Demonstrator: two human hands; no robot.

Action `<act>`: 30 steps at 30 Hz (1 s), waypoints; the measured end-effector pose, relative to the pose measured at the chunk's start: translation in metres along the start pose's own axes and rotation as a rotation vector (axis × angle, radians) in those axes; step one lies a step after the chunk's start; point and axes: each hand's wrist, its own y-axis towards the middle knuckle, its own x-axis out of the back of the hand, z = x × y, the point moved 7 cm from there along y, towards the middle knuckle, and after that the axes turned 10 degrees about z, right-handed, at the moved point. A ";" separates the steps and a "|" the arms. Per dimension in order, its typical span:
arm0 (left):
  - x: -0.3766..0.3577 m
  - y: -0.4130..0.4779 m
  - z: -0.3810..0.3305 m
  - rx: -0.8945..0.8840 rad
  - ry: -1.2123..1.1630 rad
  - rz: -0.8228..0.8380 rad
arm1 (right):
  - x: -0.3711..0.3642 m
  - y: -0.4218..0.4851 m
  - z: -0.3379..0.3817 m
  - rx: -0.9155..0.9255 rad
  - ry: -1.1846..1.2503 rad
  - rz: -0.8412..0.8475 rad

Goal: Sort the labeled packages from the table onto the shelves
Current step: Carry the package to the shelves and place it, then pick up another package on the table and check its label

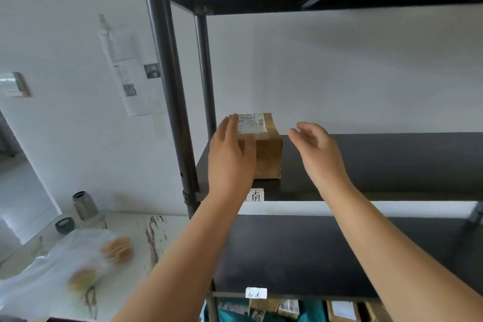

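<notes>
A brown labeled box (264,149) is seen standing on the shelf (366,165) at its left end. The left hand (230,157) is laid open against its left side; the right hand (317,146), open and empty, is held just right of it, apart.

Metal flask (84,205) beside dark lid (64,225); blurred plastic bag (49,266); QR notice (133,73) on wall.

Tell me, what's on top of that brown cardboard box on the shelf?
A white shipping label is stuck on top of the cardboard box. The left hand lies against the box's left side and covers that edge of the top, so anything there is hidden.
</notes>
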 end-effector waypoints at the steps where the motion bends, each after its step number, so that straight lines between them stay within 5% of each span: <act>1: -0.003 -0.003 -0.005 -0.028 0.015 0.010 | 0.006 -0.005 0.002 0.021 -0.044 -0.039; 13: -0.107 -0.064 -0.079 -0.352 -0.068 0.233 | 0.123 -0.108 -0.035 -0.084 -0.233 -0.361; 30: -0.367 -0.231 -0.289 -0.407 -0.294 0.716 | 0.435 -0.284 -0.148 -0.379 -0.364 -0.688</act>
